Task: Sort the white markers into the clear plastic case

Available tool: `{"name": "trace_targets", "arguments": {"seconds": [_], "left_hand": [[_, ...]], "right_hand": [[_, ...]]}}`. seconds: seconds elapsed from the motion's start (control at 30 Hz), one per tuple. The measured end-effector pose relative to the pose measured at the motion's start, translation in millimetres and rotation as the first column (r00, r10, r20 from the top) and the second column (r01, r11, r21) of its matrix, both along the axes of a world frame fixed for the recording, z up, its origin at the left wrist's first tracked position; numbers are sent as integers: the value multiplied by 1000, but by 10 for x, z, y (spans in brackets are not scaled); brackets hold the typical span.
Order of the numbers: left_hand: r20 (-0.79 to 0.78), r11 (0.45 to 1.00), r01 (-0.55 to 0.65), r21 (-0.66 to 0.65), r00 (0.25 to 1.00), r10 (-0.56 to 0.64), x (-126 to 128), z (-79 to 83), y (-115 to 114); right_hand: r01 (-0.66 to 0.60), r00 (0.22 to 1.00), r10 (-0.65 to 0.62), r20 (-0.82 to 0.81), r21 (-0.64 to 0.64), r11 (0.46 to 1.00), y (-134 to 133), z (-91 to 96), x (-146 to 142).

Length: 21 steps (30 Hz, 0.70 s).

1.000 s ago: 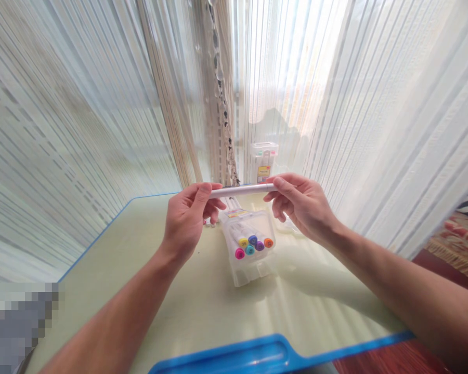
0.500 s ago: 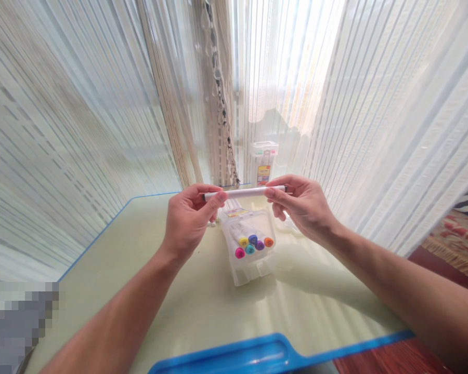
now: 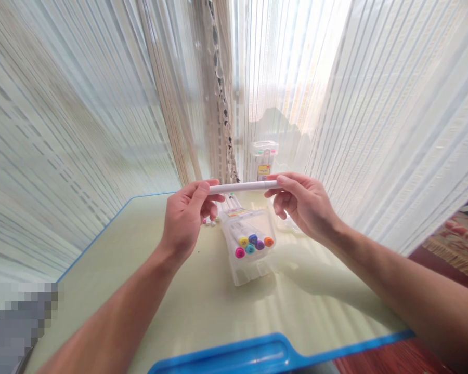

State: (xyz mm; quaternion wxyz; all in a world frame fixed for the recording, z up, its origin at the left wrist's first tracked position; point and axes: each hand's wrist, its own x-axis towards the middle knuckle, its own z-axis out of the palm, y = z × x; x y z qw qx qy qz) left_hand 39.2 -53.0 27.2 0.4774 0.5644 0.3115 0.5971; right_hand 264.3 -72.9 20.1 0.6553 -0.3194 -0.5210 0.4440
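A white marker pen (image 3: pixel 239 187) is held level above the table, one end in each hand. My left hand (image 3: pixel 187 215) pinches its left end between thumb and fingers. The right end sits in the pinch of my right hand (image 3: pixel 302 200), where the fingertips cover the tip. Beneath the pen lies a clear plastic case (image 3: pixel 253 272), with several markers inside showing coloured round ends, such as a yellow one (image 3: pixel 243 242) and an orange one (image 3: pixel 269 242). More white markers (image 3: pixel 231 200) lie behind the case, partly hidden by my left hand and the pen.
Another clear case (image 3: pixel 264 156) stands upright at the table's far edge. The pale table (image 3: pixel 140 249) has a blue rim with a moulded blue trough (image 3: pixel 226 358) in front. String curtains (image 3: pixel 81 104) hang close behind and at both sides. A patterned fringed cloth (image 3: pixel 458 244) is at right.
The pen has risen slightly, and both hands have shifted their grip along it. My left thumb now lies over the left end. The dark ends seen before are covered.
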Motion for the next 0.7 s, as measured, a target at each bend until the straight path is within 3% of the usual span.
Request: {"name": "trace_targets", "arguments": {"seconds": [0.37,0.7], "left_hand": [[-108,999,25,33,994,-21,-17,-55,4],[-52,1000,16,-8,999,-17,-13,-17,19]], "right_hand": [[3,996,-7,87,45,999,35,-95,7],[-19,1000,20,14,-15,1000,24,-39,-20]]}}
